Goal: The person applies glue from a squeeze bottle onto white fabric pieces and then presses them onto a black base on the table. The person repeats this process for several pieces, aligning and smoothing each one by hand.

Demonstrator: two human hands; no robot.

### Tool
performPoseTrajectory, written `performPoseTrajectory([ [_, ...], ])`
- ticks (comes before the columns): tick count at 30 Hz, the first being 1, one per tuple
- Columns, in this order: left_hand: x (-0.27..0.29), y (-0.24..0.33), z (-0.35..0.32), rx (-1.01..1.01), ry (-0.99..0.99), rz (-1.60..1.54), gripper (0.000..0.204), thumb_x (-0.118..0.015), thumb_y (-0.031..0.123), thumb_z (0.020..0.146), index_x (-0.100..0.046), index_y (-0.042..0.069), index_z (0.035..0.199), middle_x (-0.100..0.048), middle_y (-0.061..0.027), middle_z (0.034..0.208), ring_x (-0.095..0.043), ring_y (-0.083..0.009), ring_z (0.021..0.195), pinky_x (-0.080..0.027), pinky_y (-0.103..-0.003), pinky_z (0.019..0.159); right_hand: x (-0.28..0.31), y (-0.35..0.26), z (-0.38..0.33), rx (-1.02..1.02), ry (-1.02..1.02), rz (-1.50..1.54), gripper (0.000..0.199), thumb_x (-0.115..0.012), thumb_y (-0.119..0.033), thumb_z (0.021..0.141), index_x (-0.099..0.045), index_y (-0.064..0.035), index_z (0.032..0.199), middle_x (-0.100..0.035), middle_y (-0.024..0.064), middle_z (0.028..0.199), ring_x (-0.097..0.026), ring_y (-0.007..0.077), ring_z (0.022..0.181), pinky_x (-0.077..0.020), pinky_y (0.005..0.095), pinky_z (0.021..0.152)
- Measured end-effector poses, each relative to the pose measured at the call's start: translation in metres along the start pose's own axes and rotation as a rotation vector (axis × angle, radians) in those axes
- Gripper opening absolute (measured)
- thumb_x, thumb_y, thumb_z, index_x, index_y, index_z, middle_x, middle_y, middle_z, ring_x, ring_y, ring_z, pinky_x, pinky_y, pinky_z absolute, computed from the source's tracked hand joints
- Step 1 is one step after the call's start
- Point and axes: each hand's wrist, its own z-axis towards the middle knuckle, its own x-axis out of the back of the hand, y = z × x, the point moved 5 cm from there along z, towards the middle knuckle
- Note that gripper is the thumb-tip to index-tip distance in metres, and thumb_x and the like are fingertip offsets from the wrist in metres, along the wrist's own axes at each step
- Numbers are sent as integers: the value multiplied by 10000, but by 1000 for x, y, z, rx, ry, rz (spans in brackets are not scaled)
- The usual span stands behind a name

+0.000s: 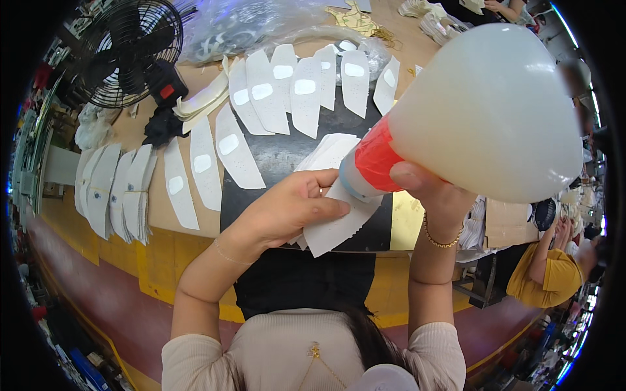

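My right hand (440, 195) grips the narrow neck of a large translucent white plastic bottle (489, 111) that is tipped downward. Red tape (377, 153) wraps the neck, and its bluish end meets a white die-cut piece (339, 231). Thumb on top, my left hand (287, 202) pinches that piece at its left side. Beneath and behind it a stack of similar white pieces (329, 148) lies on a black board (277, 156). Around the board spreads an arc of long white pieces (304, 107), each bearing a brighter white patch. What the bottle's mouth does to the piece is hidden.
Bundled white strips (104, 189) stand at the table's left edge. A black fan (127, 52) sits far left, beside a clear plastic bag (241, 26). Right of the board lies a yellow sheet (407, 225). A person in a yellow shirt (548, 280) works farther right.
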Motion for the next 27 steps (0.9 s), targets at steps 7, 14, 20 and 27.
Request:
performPoseTrajectory([
  [7,-3,4,3,-37,-8,7,356,-552,8,863,-519,-45,1213,-655,-81,1010,-647,-111,826,-528,-244,738,1,9,-11,-49,-32,42,410,-782,-309,731,-677,-157,1097,-666,-19,1101,-636,130,970,-511,311,834],
  [14,3,-2,3,-10,27,-81,384,-539,-5,869,-494,-44,1249,-652,-92,1035,-650,-119,856,-530,-248,764,11,5,-10,91,-2,-303,436,-795,-363,719,-679,-152,1082,-676,-9,1060,-636,130,959,-519,309,819],
  [20,-4,7,-5,41,71,-62,492,-552,-50,848,-425,-43,1323,-628,-107,1105,-639,-130,918,-524,-258,808,38,31,-20,-46,330,-149,483,-745,-424,771,-630,-78,1088,-648,39,1074,-651,185,888,-549,333,782],
  [27,0,8,25,-99,62,-130,602,-616,-10,829,-352,-40,1369,-652,-116,1049,-656,-109,816,-514,-199,585,85,67,-66,-352,818,503,754,-658,-531,785,-405,-20,1277,-563,139,1111,-630,261,901,-573,423,744],
])
